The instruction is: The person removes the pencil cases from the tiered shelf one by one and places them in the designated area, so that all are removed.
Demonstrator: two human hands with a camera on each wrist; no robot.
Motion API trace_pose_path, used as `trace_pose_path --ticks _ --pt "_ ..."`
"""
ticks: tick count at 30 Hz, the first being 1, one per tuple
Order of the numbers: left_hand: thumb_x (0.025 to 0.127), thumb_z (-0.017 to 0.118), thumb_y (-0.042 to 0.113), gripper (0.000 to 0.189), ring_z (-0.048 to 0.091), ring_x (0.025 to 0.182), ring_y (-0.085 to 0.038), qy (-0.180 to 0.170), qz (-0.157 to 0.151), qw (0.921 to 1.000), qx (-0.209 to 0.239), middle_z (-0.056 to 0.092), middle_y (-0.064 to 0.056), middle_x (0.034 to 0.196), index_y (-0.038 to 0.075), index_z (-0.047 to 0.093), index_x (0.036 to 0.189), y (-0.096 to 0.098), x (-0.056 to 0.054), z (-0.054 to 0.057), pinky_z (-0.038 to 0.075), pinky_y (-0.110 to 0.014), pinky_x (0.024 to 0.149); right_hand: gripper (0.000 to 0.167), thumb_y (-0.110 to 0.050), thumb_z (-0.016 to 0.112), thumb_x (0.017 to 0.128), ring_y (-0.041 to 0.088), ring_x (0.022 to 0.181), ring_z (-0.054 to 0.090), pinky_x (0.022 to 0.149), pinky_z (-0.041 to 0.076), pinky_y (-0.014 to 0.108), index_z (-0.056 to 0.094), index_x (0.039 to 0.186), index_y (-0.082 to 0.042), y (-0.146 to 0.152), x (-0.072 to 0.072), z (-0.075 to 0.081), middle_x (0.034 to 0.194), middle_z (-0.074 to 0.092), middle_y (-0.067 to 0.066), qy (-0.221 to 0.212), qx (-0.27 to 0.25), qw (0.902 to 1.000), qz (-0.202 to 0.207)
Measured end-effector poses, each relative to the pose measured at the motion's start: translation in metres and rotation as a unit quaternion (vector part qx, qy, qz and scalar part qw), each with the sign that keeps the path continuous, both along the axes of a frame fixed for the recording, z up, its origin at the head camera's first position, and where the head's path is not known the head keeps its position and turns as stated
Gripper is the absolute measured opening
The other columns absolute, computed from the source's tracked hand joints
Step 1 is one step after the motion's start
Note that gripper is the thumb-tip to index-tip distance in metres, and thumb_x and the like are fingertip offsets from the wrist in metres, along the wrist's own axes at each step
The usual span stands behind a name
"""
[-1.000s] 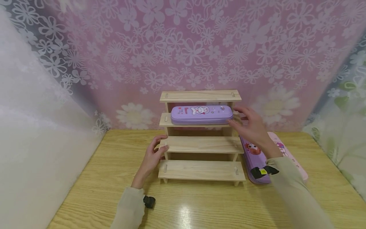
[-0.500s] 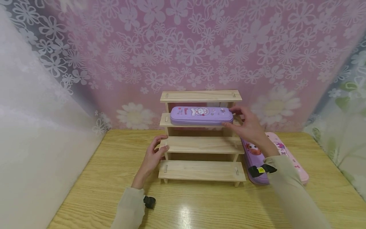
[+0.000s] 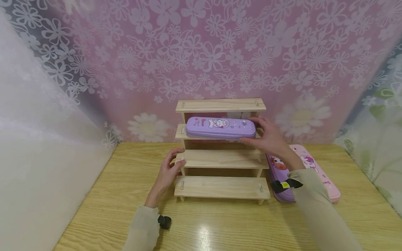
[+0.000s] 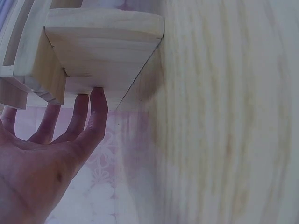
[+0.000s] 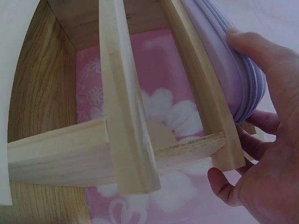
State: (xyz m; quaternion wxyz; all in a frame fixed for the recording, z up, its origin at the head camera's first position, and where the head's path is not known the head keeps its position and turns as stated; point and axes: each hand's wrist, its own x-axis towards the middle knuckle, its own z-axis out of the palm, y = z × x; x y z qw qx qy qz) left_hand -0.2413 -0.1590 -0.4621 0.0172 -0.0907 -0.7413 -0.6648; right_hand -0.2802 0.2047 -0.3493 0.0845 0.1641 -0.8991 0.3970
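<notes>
A purple pencil case (image 3: 220,127) with a cartoon rabbit on its lid lies along the second tier from the top of a stepped wooden shelf (image 3: 221,159). My right hand (image 3: 270,138) grips the case's right end, the thumb along its front edge and the fingers round the far corner. In the right wrist view the thumb presses the ribbed side of the pencil case (image 5: 219,56). On the shelf's left side, my left hand (image 3: 167,169) holds the third tier's end. The left wrist view shows its fingertips (image 4: 97,95) against the wooden side panel; the thumb is out of sight there.
To the shelf's right, another purple case (image 3: 280,174) and a pink case (image 3: 314,169) lie side by side on the wood-grain table (image 3: 103,205), partly under my right forearm. A flowered pink backdrop (image 3: 201,62) rises behind the shelf.
My right hand has shifted left and closed its fingers and thumb on the pencil case's right end. The case has slid slightly left and toward me. My left hand has stayed put.
</notes>
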Motion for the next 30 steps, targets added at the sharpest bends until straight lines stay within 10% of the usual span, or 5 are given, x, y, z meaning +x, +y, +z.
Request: trace_pose_path --ticks 8,30 --pt "0.102 0.062 0.021 0.038 0.064 0.104 -0.027 0.007 0.001 0.9999 -0.008 0.052 -0.014 0.142 0.023 0.054 0.14 -0.001 -0.002 -0.002 0.061 -0.045 0.078 0.075 -0.022 0.094 0.073 0.023 0.112 0.055 0.094 0.043 0.021 0.051 0.131 -0.005 0.005 0.008 -0.003 0.124 0.059 0.012 0.026 -0.044 0.9984 0.024" --pt "0.103 0.062 0.022 0.037 0.063 0.104 -0.028 0.008 0.006 0.9998 -0.016 0.053 -0.012 0.141 0.024 0.055 0.139 -0.001 -0.002 -0.006 0.061 -0.045 0.076 0.087 0.001 0.099 0.057 0.006 0.071 0.054 0.058 0.05 0.018 0.059 0.134 -0.006 0.039 0.048 -0.027 0.108 0.059 -0.006 0.135 -0.07 0.9883 0.003"
